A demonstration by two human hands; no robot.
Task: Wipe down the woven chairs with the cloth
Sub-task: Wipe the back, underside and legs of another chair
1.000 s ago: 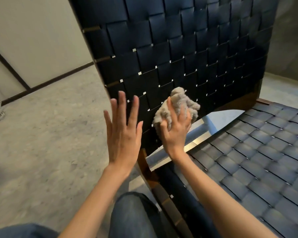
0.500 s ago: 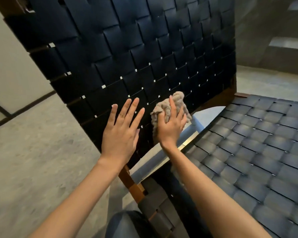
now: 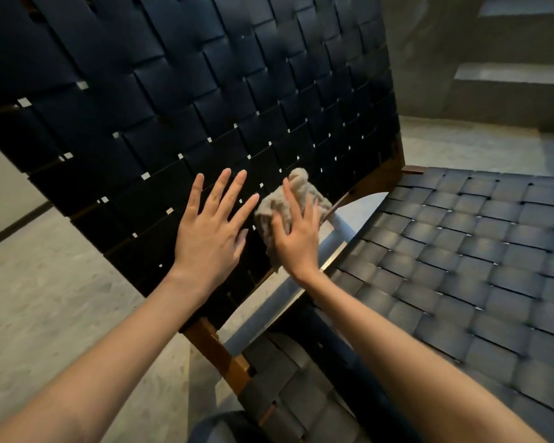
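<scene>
The cloth (image 3: 301, 191) is bunched under the right hand (image 3: 296, 243), low on the chair back (image 3: 205, 91), just above the gap that parts it from the seat (image 3: 461, 251). The right fingers (image 3: 287, 196) curve over the wad with the thumb tucked at its left side, so the hand holds it and presses it to the weave at once. The left hand (image 3: 208, 238) lies just beside it, fingers (image 3: 219, 190) straight and spread wide, holding nothing; it seems to brace the back, though whether the palm truly touches the straps cannot be told from this angle.

To do this pass well, I would judge:

- Spread the cloth flatter. A tight wad touches only the raised straps and skips the dips where they cross.
- Stroke along the straps, then across them, so dust in the small openings is drawn out rather than pushed in.
- Press with the left hand opposite the wiping force, as the back probably gives under pressure.
- Work in overlapping bands upward from this lower edge; most of the back above looks unreached, and the seat remains.
- Mind the wooden frame (image 3: 221, 350) at the lower corner, where dust tends to gather.
</scene>
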